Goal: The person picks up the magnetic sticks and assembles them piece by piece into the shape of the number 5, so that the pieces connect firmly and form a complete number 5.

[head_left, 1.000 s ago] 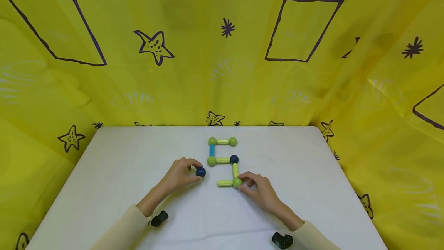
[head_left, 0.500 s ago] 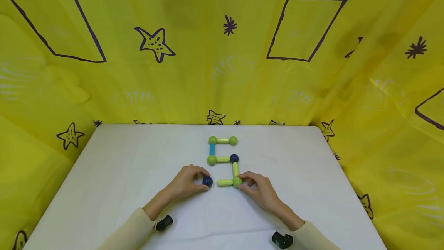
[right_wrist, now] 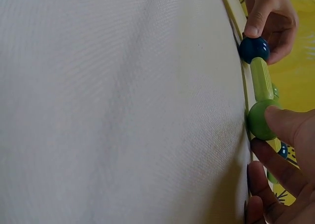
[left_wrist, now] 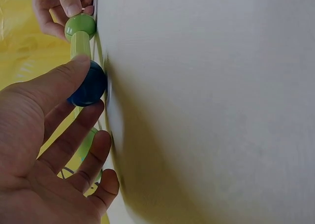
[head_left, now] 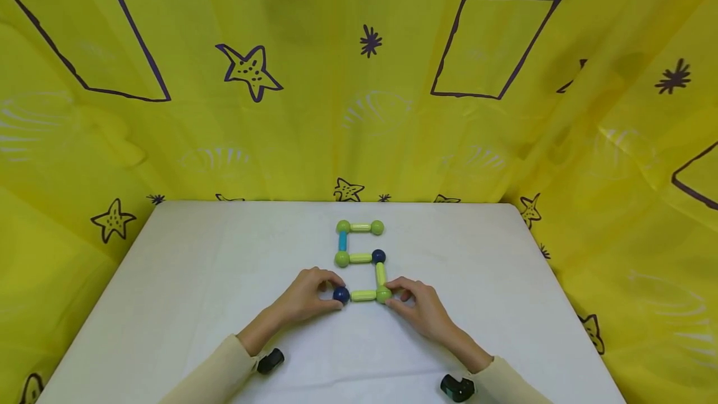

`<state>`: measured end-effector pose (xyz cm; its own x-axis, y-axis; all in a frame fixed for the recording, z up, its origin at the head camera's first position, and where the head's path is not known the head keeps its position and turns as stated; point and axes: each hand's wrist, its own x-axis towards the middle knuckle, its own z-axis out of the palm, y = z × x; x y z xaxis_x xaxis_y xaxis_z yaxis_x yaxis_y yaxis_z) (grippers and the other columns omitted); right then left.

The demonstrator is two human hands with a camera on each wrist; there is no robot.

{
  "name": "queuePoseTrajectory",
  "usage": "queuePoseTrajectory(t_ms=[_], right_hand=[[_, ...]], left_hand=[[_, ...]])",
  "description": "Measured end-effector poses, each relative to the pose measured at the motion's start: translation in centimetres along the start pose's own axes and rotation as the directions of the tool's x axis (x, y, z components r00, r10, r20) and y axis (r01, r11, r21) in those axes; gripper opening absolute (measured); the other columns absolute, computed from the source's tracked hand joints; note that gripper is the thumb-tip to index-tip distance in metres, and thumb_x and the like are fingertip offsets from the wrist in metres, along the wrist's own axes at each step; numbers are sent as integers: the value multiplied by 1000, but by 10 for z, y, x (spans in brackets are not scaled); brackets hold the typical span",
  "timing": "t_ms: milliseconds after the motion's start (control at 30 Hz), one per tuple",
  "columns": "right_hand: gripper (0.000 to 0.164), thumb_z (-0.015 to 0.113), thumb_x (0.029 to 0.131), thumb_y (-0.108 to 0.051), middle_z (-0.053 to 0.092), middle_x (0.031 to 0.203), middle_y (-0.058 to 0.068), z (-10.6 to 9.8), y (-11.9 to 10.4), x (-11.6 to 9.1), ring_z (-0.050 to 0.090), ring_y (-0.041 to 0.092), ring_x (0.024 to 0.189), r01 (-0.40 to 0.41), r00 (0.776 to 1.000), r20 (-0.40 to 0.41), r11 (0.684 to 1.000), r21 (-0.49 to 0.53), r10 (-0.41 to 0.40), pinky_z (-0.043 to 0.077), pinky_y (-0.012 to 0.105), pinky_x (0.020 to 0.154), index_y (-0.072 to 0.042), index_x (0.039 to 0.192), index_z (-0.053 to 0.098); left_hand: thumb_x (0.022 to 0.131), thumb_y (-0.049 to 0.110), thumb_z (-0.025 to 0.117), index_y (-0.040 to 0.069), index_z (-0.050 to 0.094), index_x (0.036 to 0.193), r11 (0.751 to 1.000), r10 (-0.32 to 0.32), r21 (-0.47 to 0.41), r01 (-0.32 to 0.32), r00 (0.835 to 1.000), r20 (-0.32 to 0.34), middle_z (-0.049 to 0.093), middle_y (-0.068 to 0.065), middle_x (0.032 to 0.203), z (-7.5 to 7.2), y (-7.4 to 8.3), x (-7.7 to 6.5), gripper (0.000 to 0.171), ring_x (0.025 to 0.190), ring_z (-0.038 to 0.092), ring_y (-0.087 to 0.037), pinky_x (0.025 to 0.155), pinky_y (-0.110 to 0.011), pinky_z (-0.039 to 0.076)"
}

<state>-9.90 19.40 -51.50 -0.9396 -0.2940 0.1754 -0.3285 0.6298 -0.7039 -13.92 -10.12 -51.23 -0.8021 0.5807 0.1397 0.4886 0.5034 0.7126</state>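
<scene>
My left hand (head_left: 307, 297) pinches a dark blue ball (head_left: 341, 295) between thumb and fingers, right at the free end of a light green ribbed rod (head_left: 363, 296). In the left wrist view the blue ball (left_wrist: 90, 86) lines up with that rod. The rod's other end meets a green ball (head_left: 384, 294), which my right hand (head_left: 417, 307) pinches. From there a chain of rods and balls runs up the table in a 5-like shape: a green rod (head_left: 381, 274), a second dark blue ball (head_left: 378, 257), more green pieces and a blue rod (head_left: 343, 241).
The pieces lie on a white cloth-covered table (head_left: 224, 248). A yellow curtain (head_left: 314, 129) with dark drawings encloses the back and sides. Dark wrist cameras (head_left: 271, 361) sit below both sleeves.
My left hand has moved right and slightly toward me with the blue ball, bringing it up to the free rod end. My right hand has stayed on the green ball.
</scene>
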Motion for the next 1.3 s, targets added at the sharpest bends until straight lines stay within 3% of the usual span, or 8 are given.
queuePoseTrajectory(t_ms=[500,1067,1300], right_hand=[[26,82,88,-16,73,96,-11,1,0,0,60,13,81,1,1000,3,1000,-2,-1,46,29,74,-20,113,74],[30,80,90,-12,75,105,-1,-1,-1,0,59,7,81,24,999,36,999,23,-25,51,31,75,-14,118,71],[41,78,93,-19,73,110,2,-10,3,2,62,8,81,15,990,140,998,65,-24,51,29,72,-14,131,64]], left_hand=[[83,23,88,12,76,109,1000,-10,-2,10,1000,3,70,8,96,4,-1,0,30,83,54,-13,75,-27,43],[82,20,88,14,75,110,1000,11,9,-11,1000,-7,71,8,97,5,-2,-2,31,83,57,-13,78,-27,44],[84,29,87,14,71,121,1000,-3,23,2,1000,3,71,7,101,1,-2,-6,43,87,58,-12,81,-31,46]])
